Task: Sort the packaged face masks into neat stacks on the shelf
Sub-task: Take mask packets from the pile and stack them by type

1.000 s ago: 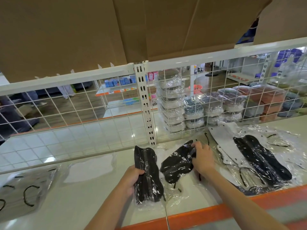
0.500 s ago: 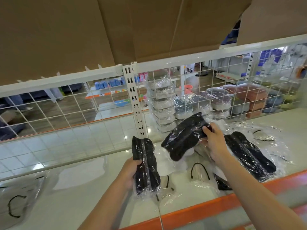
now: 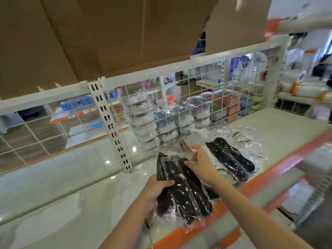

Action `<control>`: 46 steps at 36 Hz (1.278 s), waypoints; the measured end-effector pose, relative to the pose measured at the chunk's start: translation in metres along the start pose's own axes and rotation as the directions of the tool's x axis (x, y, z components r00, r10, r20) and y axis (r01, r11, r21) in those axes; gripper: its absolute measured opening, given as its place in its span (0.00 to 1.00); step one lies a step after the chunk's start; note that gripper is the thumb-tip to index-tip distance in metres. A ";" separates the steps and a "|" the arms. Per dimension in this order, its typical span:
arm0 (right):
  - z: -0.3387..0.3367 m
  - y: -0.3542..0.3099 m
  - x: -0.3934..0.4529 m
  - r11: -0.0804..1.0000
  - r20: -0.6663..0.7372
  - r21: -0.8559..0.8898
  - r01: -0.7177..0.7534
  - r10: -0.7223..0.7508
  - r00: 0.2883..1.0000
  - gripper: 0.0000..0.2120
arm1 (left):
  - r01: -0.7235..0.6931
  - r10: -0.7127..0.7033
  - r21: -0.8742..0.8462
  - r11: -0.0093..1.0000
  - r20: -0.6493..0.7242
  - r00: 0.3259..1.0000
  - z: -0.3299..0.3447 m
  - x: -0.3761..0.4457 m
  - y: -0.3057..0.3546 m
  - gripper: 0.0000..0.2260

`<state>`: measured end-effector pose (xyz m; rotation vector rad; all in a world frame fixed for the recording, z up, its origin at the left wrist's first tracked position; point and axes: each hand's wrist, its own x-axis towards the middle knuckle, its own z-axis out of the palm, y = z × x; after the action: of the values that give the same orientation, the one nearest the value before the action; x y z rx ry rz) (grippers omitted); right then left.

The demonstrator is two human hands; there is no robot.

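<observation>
Large brown cardboard sheets (image 3: 111, 33) fill the top of the view, above a pale shelf (image 3: 75, 203) with an orange front edge (image 3: 280, 164). A white wire-grid back panel (image 3: 233, 97) runs along the rear of the shelf, fixed to a slotted white upright (image 3: 109, 123). Behind the grid stand plastic-wrapped stacks of bowls (image 3: 161, 121) and, further right, reddish-brown packs (image 3: 228, 103).

On the shelf near the front edge, a person holds two black face masks in clear wrappers (image 3: 183, 187) side by side, lengthwise toward the grid. The left hand (image 3: 156, 191) has them from the left, its grip closed around their edge with the thumb lying over the top. The right hand (image 3: 201, 164) rests at their far end; its grip pinches the wrapper's upper corner between thumb and fingers.

Just right of the right hand, another wrapped black mask (image 3: 230, 159) lies flat on the shelf among loose clear wrappers (image 3: 251, 141). A pale grey mask (image 3: 195, 139) lies just behind the right hand, against the foot of the grid. The right side of the view is blurred.
</observation>
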<state>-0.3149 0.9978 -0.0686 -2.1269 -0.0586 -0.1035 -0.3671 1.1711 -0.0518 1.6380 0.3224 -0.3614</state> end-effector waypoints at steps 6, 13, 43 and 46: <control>-0.036 0.047 -0.006 0.793 -0.188 -0.546 -0.270 0.198 0.962 0.22 | 0.004 -0.004 0.010 1.000 0.000 1.000 0.016 0.001 0.006 0.03; -0.052 0.067 -0.015 0.694 -0.069 -0.695 -0.189 0.198 0.978 0.22 | 0.022 -0.021 -0.040 0.999 0.035 0.999 0.023 0.004 0.007 0.07; 0.127 -0.088 -0.024 0.847 0.482 0.511 -0.144 -0.144 0.865 0.30 | -0.459 0.335 -0.098 0.883 -0.554 0.763 -0.106 -0.059 -0.021 0.08; 0.157 -0.108 -0.036 0.805 0.495 0.592 -0.033 -0.331 0.803 0.23 | -0.459 0.428 0.104 0.882 -0.581 0.692 -0.131 -0.079 -0.028 0.09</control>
<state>-0.3522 1.1882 -0.0634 -1.4589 -0.5665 0.4322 -0.4451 1.3044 -0.0332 1.6860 0.3769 0.5510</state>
